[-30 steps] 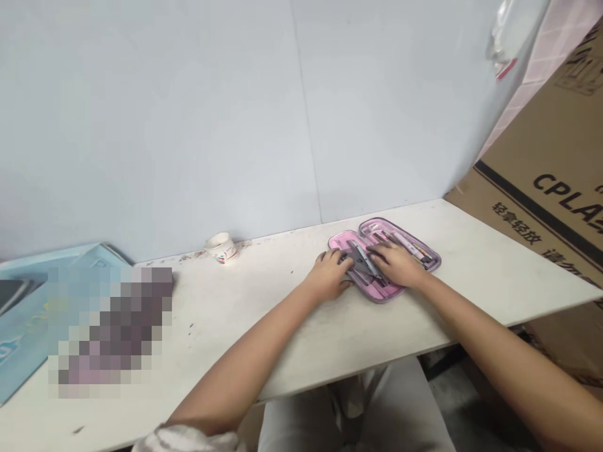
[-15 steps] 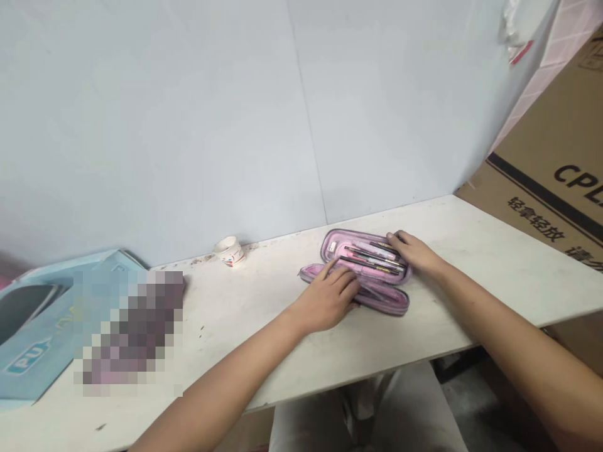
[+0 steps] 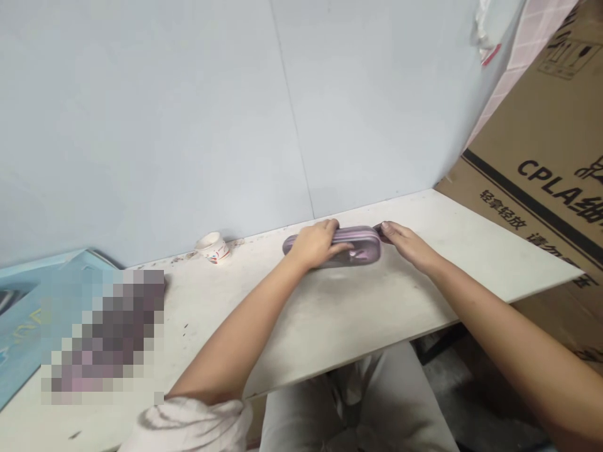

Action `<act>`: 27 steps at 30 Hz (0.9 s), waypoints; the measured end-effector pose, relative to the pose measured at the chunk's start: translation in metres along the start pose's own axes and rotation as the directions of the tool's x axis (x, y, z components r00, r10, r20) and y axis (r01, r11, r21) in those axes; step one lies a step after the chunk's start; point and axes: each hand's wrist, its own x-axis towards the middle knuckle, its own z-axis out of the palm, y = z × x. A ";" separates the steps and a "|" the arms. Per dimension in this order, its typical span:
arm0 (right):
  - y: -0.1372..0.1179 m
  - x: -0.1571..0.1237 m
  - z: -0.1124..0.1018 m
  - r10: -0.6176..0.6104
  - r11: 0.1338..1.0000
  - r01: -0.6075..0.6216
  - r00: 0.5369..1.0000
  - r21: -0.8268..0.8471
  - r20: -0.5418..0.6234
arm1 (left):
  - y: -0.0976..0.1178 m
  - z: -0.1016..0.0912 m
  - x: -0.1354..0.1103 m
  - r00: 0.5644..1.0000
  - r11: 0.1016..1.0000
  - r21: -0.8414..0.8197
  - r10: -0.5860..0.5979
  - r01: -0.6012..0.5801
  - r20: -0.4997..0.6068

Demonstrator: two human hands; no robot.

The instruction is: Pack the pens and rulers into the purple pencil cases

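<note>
Our case (image 3: 365, 245) lies along 9-to-3 o'clock on the tabletop (image 3: 330, 314), our left hand (image 3: 313, 243) clenching its 9 o'clock half, our right hand (image 3: 405, 242) touching its 3 o'clock end, where we cannot tell its grip.

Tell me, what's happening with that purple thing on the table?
A person at the white table handles a closed purple fabric pencil case. The left hand wraps over its top, and the right hand touches its right end with the fingertips; whether it grips there is unclear. A small white paper cup sits apart, by the wall.
</note>
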 end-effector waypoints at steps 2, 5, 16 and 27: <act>0.004 0.001 0.006 0.022 0.999 -0.021 1.000 -0.042 0.009 | -0.014 -0.007 -0.008 0.990 0.989 0.058 -0.132 0.135 -0.057; 0.004 0.005 0.028 0.010 0.990 -0.003 0.999 -0.142 0.047 | -0.037 -0.016 -0.023 0.947 0.947 0.113 -0.281 0.299 -0.155; -0.020 0.036 0.131 -0.118 0.873 0.182 0.979 -0.453 0.166 | -0.074 -0.027 -0.066 0.852 0.879 0.029 -0.454 0.477 -0.260; -0.004 0.030 0.083 -0.214 0.402 0.374 0.926 -0.836 0.311 | -0.056 -0.018 -0.053 0.920 0.913 0.150 -0.356 0.380 -0.166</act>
